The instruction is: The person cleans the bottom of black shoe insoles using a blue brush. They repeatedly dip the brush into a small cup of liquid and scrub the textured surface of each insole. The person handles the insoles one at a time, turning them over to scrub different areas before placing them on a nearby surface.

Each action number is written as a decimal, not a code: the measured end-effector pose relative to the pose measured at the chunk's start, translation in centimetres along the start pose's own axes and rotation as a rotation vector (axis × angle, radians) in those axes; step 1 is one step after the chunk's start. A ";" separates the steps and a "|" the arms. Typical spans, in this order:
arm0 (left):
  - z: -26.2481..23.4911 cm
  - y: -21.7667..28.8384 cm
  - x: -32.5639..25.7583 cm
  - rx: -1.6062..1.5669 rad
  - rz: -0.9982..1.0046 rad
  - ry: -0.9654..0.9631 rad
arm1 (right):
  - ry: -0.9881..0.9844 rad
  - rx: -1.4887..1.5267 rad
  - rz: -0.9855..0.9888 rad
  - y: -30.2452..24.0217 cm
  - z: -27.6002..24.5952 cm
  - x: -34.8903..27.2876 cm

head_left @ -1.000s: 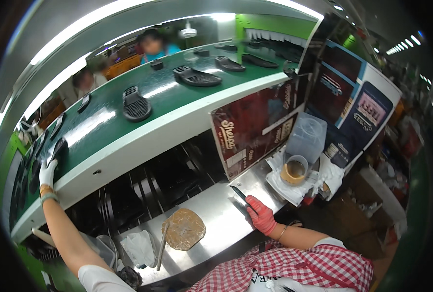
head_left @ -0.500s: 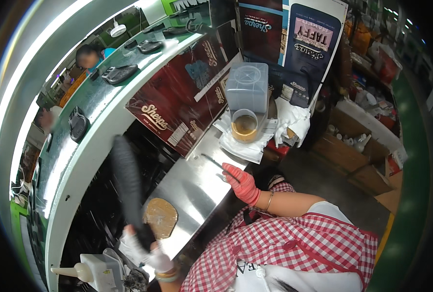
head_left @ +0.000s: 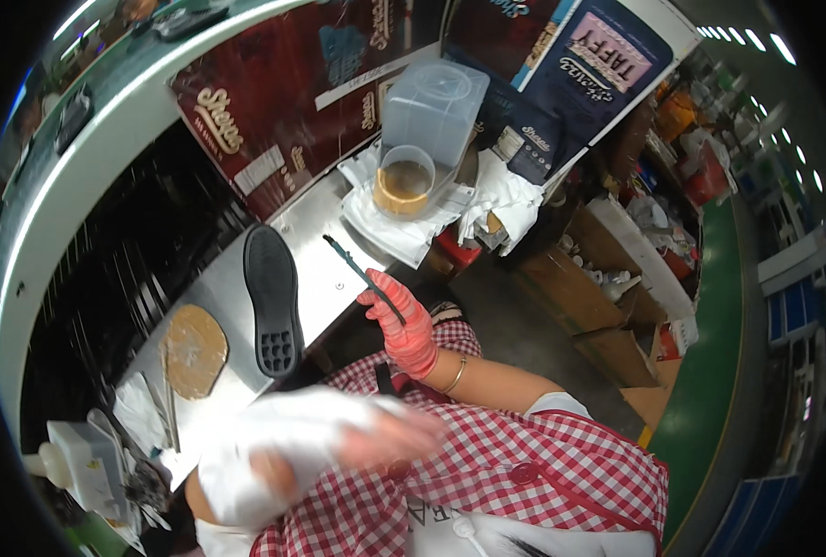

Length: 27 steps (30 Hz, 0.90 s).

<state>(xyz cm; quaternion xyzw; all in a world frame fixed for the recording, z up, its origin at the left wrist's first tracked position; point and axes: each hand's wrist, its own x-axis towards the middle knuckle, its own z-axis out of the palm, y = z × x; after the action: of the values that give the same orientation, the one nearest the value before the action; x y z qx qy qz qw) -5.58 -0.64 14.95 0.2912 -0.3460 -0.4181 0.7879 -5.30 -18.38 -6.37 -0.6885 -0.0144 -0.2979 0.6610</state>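
Observation:
A black shoe sole [head_left: 272, 302] lies on the metal worktop [head_left: 325, 302], its heel end with square hollows toward me. My right hand [head_left: 403, 325], in a pinkish-red glove, grips a thin dark brush [head_left: 362, 274] whose tip points away to the far left. My left hand [head_left: 325, 450], in a white glove with bare fingertips, is blurred in front of my checked apron. Its thumb and fingers are apart, and nothing shows in it. A tan, roundish wrapped slab [head_left: 195, 351] rests left of the sole.
A clear cup of amber liquid [head_left: 403, 184] adjoins a translucent plastic container [head_left: 431, 102] on white cloths [head_left: 385, 223]. A white squeeze bottle [head_left: 83, 469] stands near left. Tweezers-like metal [head_left: 169, 395] lies by the slab. A conveyor [head_left: 97, 116] runs left; cardboard boxes [head_left: 571, 288] stand right.
The sole, blurred in my left hand before, now lies on the worktop, let go. That hand has moved right toward my apron. The view has shifted; my right hand still holds the brush.

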 end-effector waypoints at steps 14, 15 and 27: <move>-0.1 3.4 -0.3 -0.408 0.474 -0.480 | -0.104 -0.047 -0.002 0.3 0.8 -1.7; -0.3 3.7 -0.4 -0.403 0.497 -0.475 | -0.113 -0.064 0.017 0.3 1.0 -1.9; 3.3 -2.0 0.6 -1.016 0.173 -0.706 | -0.168 -0.175 -0.031 1.5 1.4 -2.2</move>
<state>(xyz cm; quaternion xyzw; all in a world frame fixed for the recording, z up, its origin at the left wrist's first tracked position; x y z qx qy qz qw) -8.81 -2.69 15.60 -0.3045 -0.3657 -0.5361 0.6973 -5.91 -16.45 -8.55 -0.7657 -0.0544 -0.2496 0.5903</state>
